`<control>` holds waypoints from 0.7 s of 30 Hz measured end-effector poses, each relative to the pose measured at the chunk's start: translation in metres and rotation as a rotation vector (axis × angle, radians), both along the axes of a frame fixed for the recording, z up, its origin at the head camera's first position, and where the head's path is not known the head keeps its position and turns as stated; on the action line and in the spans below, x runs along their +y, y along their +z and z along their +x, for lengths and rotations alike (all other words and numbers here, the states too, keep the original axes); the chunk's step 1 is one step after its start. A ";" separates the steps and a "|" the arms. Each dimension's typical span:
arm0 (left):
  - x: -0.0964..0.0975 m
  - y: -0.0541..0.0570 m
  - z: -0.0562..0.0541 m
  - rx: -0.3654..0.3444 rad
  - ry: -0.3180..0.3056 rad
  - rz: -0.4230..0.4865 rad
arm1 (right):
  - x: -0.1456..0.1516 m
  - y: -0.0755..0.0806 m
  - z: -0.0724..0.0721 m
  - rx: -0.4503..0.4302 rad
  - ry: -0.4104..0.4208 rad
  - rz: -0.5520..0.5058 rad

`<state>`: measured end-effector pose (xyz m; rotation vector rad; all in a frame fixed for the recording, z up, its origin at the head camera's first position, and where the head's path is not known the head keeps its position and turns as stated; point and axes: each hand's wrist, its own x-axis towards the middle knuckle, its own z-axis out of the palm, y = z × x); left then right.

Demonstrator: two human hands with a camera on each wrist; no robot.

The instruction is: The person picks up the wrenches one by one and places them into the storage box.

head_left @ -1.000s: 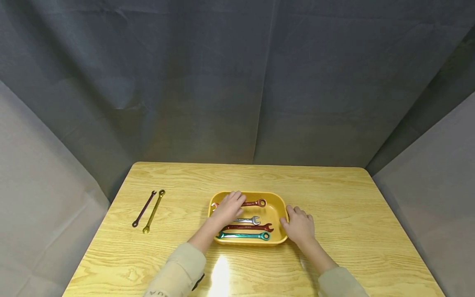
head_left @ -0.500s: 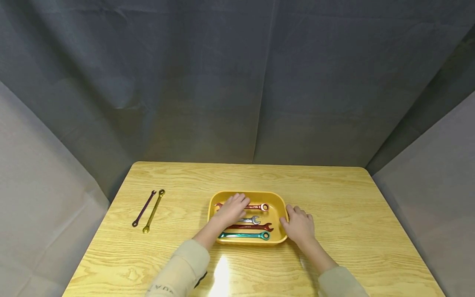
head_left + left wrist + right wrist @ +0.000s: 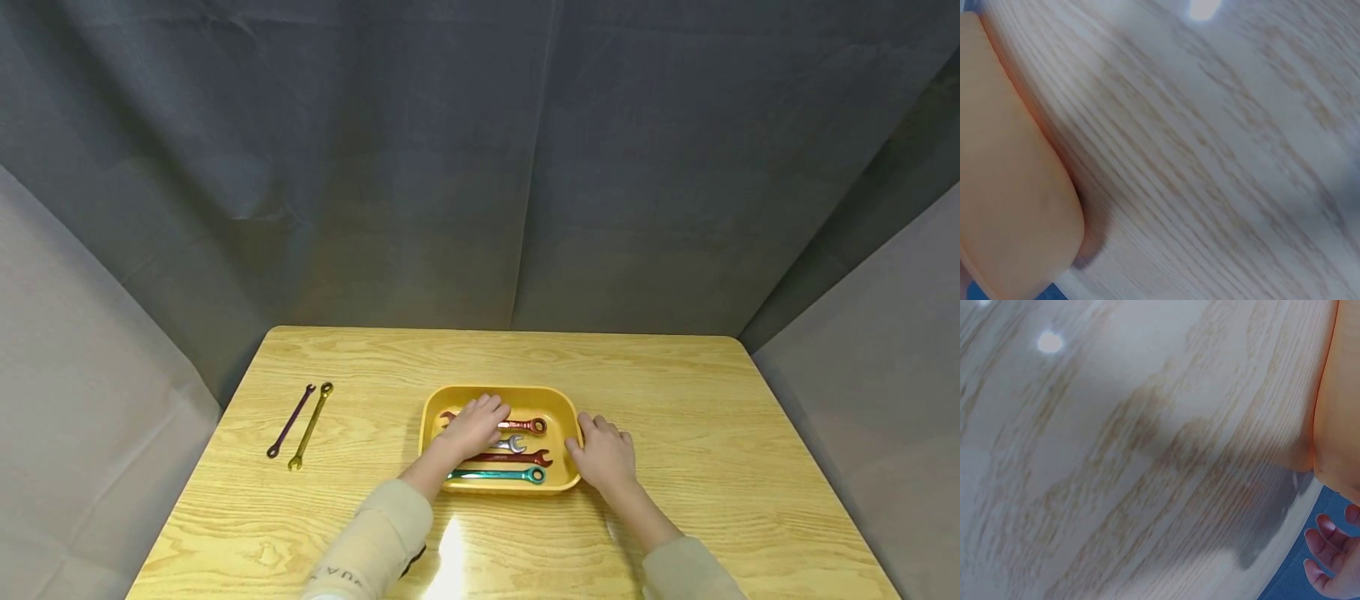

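Observation:
A yellow tray point(image 3: 558, 479) lies on the table and holds several combination wrenches. My left hand point(image 3: 475, 429) reaches into it from above, fingers bent over a red ratcheting wrench point(image 3: 534, 426) whose two ends stick out on either side. Fingertips are hidden under the hand. Below lie a silver wrench point(image 3: 514, 444), a dark red wrench point(image 3: 525, 457) and a teal wrench point(image 3: 498, 475), partly covered by the left hand and wrist. My right hand point(image 3: 606, 457) grips the tray's right wall, thumb on the inner side. In both wrist views the tray's outer wall point(image 3: 1016, 169) shows.
On the left of the wooden table point(image 3: 712, 417) lie a purple wrench point(image 3: 291, 422) and a gold wrench point(image 3: 311, 427), side by side. Dark curtains point(image 3: 420, 167) stand behind the table. Fingers point(image 3: 1322, 547) appear at the right wrist view's lower right.
My left hand has moved a little right and toward me, and the red ratcheting wrench has moved with it, closer to the silver one. The right hand and tray have stayed put.

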<state>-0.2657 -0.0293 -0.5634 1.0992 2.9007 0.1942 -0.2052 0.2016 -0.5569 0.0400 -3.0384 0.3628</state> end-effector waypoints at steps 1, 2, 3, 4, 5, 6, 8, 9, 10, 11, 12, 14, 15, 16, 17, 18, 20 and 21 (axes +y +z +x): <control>0.001 0.000 0.000 -0.007 0.000 -0.011 | 0.000 0.000 0.000 0.002 0.000 0.001; 0.001 0.000 0.000 -0.015 0.001 -0.015 | 0.000 0.000 0.000 0.002 0.000 0.001; 0.002 0.000 0.000 -0.023 0.002 -0.021 | 0.000 0.000 0.000 0.003 -0.001 0.003; 0.002 0.000 0.001 -0.029 0.003 -0.023 | 0.000 0.000 0.000 0.004 -0.001 0.004; 0.003 0.000 0.001 -0.033 0.003 -0.026 | 0.000 0.000 0.000 0.004 -0.003 0.006; 0.003 -0.001 0.001 -0.035 0.003 -0.026 | 0.000 0.000 0.000 0.004 -0.003 0.006; 0.004 -0.002 0.001 -0.038 0.004 -0.023 | 0.000 0.000 0.000 0.003 -0.001 0.005; 0.004 -0.002 0.001 -0.038 0.005 -0.024 | 0.001 0.000 0.000 0.004 0.000 0.005; 0.005 -0.003 0.001 -0.039 0.006 -0.019 | 0.001 0.000 0.000 0.006 0.001 0.005; 0.005 -0.003 0.000 -0.043 0.009 -0.016 | 0.001 0.000 0.001 0.007 0.003 0.004; 0.006 -0.004 0.000 -0.046 0.010 -0.011 | 0.001 0.000 0.001 0.009 0.005 0.004; 0.006 -0.005 0.000 -0.055 0.013 -0.002 | 0.001 -0.001 0.001 0.013 0.005 0.003; 0.006 -0.005 0.000 -0.060 0.016 0.002 | 0.000 -0.001 0.001 0.014 0.003 0.004; 0.006 -0.006 0.000 -0.062 0.018 0.006 | 0.000 -0.001 0.001 0.015 0.003 0.004; 0.006 -0.007 0.000 -0.068 0.020 0.008 | 0.000 0.000 0.001 0.013 0.002 0.004; 0.006 -0.008 0.000 -0.072 0.023 0.012 | 0.000 0.000 0.001 0.012 0.001 0.005; 0.007 -0.009 0.000 -0.077 0.030 0.018 | 0.000 0.000 0.002 0.006 -0.003 0.006; 0.007 -0.010 -0.001 -0.083 0.033 0.021 | 0.000 0.000 0.001 0.004 -0.004 0.007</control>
